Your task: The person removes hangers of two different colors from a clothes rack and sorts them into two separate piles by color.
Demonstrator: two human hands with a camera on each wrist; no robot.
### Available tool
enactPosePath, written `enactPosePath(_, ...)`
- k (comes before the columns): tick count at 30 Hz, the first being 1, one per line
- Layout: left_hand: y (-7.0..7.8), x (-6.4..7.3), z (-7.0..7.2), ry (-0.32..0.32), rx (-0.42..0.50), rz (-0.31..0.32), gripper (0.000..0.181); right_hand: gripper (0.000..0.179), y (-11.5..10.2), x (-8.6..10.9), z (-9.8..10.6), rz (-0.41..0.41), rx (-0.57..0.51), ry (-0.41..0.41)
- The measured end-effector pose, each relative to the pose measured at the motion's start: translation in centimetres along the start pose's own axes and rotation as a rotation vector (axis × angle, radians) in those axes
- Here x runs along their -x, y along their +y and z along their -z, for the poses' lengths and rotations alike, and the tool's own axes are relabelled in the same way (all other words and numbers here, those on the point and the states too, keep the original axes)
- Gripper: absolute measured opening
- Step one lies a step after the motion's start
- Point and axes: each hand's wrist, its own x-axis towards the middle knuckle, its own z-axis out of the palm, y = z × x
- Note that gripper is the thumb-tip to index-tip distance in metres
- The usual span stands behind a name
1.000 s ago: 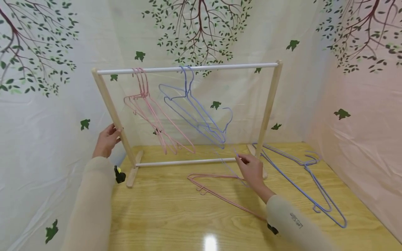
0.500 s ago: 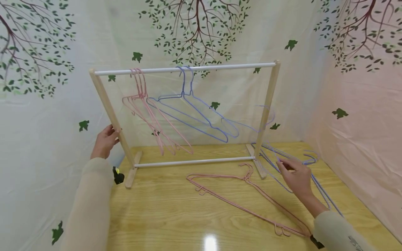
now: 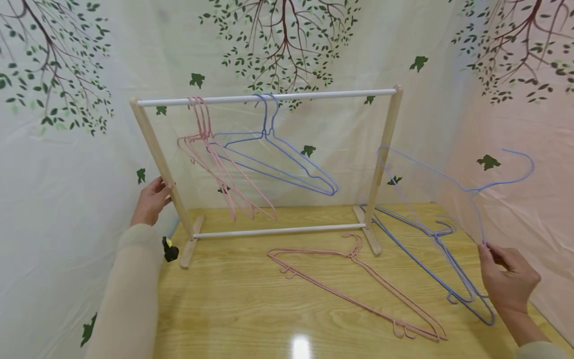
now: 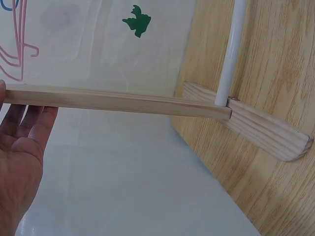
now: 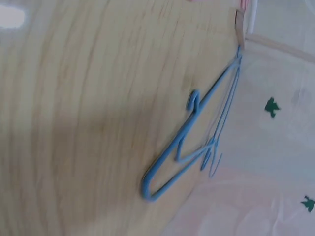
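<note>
In the head view a clothes rack with wooden posts and a white top bar [image 3: 332,95] stands on the table. My left hand [image 3: 152,202] holds its left post [image 3: 154,144]; the left wrist view shows fingers [image 4: 43,125] behind the wood. At the far right, my right hand [image 3: 511,276] pinches a thin blue hanger [image 3: 497,184] by its shoulder, its hook pointing right. That hanger is raised over a pair of blue hangers [image 3: 436,233] lying on the table. Several pink hangers [image 3: 205,135] and two blue hangers [image 3: 265,133] hang from the bar. My right hand is outside the right wrist view.
Two pink hangers [image 3: 353,255] lie stacked on the wooden table [image 3: 233,309] before the rack. A small black object [image 3: 171,250] shows beside the left foot. Patterned cloth walls [image 3: 506,114] enclose the back and sides.
My right hand has carried the blue hanger rightward, away from the rack, and lifted it higher. The hanging blue hangers have swung into closer alignment. My left hand stays on the post.
</note>
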Motion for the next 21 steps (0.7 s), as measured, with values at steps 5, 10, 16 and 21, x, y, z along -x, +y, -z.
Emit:
enactPosePath(5, 0.0, -0.2, 0.1, -0.002, 0.004, -0.006, 0.055, 0.007, 1.0, 0.0, 1.1, -0.036, 0.084, -0.017)
enactPosePath(10, 0.0, -0.5, 0.0, -0.013, 0.022, -0.001, 0.054, 0.006, 1.2, 0.3, 1.7, -0.029, 0.118, 0.012)
enactPosePath(16, 0.1, -0.9, -0.2, -0.01, 0.025, 0.007, 0.054, 0.007, 1.4, 0.6, 2.8, -0.053, 0.204, 0.044)
enactPosePath(21, 0.0, -1.0, 0.1, -0.002, 0.028, 0.013, 0.053, 0.008, 2.6, 1.0, 2.9, -0.026, 0.204, -0.065)
